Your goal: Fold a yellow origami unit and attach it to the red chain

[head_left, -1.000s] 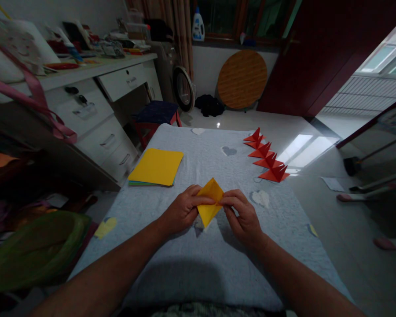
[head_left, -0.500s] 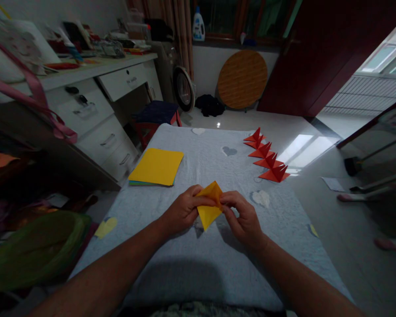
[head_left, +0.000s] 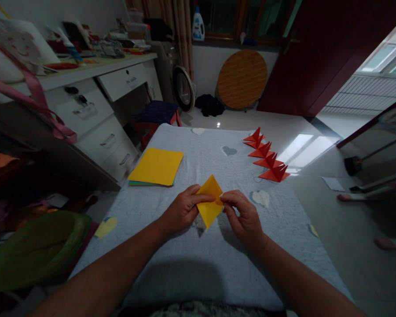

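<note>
A yellow piece of folded paper (head_left: 211, 212), diamond-shaped, is held between my hands just above the cloth-covered table (head_left: 198, 264). My left hand (head_left: 185, 207) grips its left corner, the thumb lying across the paper's middle and the other fingers partly hidden below. At the right corner, my right hand (head_left: 243, 216) pinches the edge between thumb and fingertips. To the left of my hands lies a stack of square coloured paper (head_left: 158, 167), yellow on top with blue-green edges below. Several red folded-paper pieces (head_left: 273, 173) with pointed tips stand in a row at the table's far right.
Left of the table are a white desk with drawers (head_left: 92, 119), a stool (head_left: 156, 112) and a green basket-like container (head_left: 36, 251). A washing machine with its round door (head_left: 184, 89) open and a round wooden tabletop (head_left: 242, 79) are beyond. Another person's foot (head_left: 348, 199) shows at right.
The yellow paper has opened out flatter into a fuller diamond, its top point slightly higher. My right fingers have shifted a little at its right corner; my left hand keeps its hold.
</note>
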### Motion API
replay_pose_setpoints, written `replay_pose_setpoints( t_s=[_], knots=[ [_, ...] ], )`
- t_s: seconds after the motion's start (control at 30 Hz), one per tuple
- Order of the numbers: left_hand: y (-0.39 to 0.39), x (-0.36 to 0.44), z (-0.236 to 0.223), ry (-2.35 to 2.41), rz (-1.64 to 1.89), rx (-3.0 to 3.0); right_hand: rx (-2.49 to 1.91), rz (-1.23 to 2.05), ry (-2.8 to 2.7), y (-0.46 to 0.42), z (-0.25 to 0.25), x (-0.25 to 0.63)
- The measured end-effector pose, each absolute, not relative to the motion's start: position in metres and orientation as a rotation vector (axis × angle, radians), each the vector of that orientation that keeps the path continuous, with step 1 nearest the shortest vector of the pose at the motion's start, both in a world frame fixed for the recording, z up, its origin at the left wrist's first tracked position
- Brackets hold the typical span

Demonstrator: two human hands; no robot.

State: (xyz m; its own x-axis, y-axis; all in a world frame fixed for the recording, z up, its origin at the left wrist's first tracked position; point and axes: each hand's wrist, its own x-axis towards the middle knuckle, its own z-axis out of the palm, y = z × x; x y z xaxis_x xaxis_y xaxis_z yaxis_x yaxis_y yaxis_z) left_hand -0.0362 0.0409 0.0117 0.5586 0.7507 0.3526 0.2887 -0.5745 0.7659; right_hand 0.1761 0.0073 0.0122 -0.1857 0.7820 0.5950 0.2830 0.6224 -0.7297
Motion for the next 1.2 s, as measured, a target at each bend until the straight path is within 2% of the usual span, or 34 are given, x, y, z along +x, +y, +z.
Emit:
replay_pose_setpoints(
  t_s=[1.2],
  knots=[
    [0.037,-0.030,0.015,0.834,0.937,1.963,-0.907,0.478,-1.992,0.007,0.004,0.174]
  ],
)
